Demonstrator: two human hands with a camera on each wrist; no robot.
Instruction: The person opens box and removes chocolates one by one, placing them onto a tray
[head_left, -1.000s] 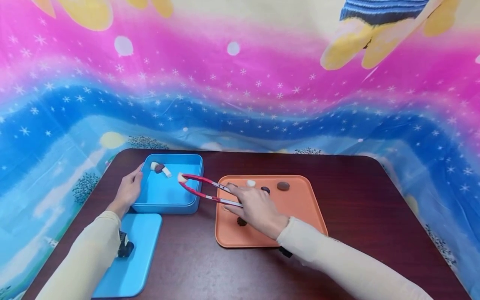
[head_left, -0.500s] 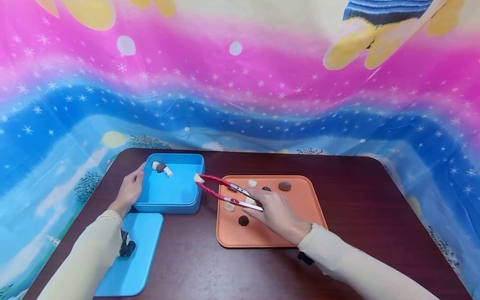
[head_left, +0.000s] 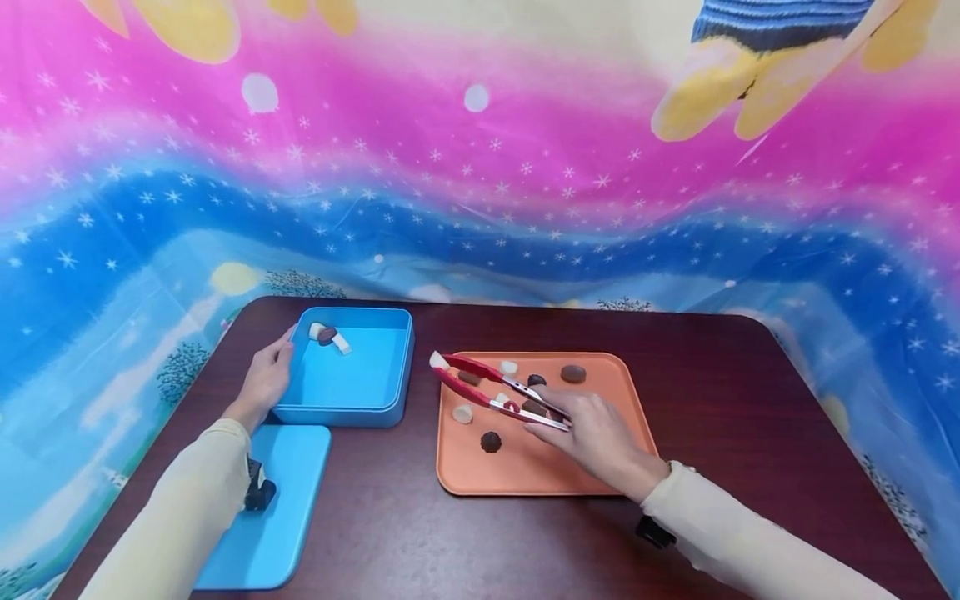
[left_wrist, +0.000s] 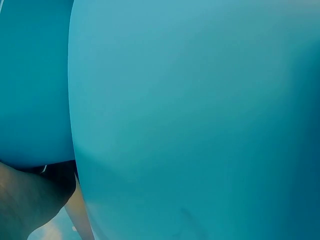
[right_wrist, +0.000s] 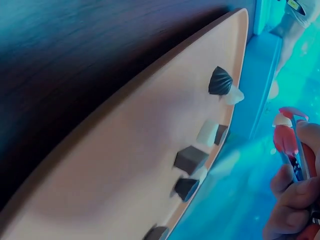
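My right hand (head_left: 600,429) grips red-tipped metal tongs (head_left: 498,392), which reach left over the tray. A small white chocolate-like piece (head_left: 438,361) sits between the tong tips, above the tray's upper left corner. In the right wrist view the fingers (right_wrist: 295,200) wrap the tongs' handle. My left hand (head_left: 264,379) rests against the left side of a blue box (head_left: 345,412), fingers along its wall. At the box's far left lie two white pieces and a brown piece (head_left: 327,336). Only part of the left hand (left_wrist: 30,200) shows in the left wrist view.
An orange tray (head_left: 480,482) holds several brown and white pieces, including a dark fluted one (head_left: 491,442) and a brown oval one (head_left: 573,374). A blue lid (head_left: 288,533) lies in front of the box, under the left forearm. A patterned cloth (head_left: 480,183) hangs behind the table.
The right hand has drawn the tongs rightward, from above the blue box to above the tray's corner, the white piece still between the tips. The left hand stays at the box.
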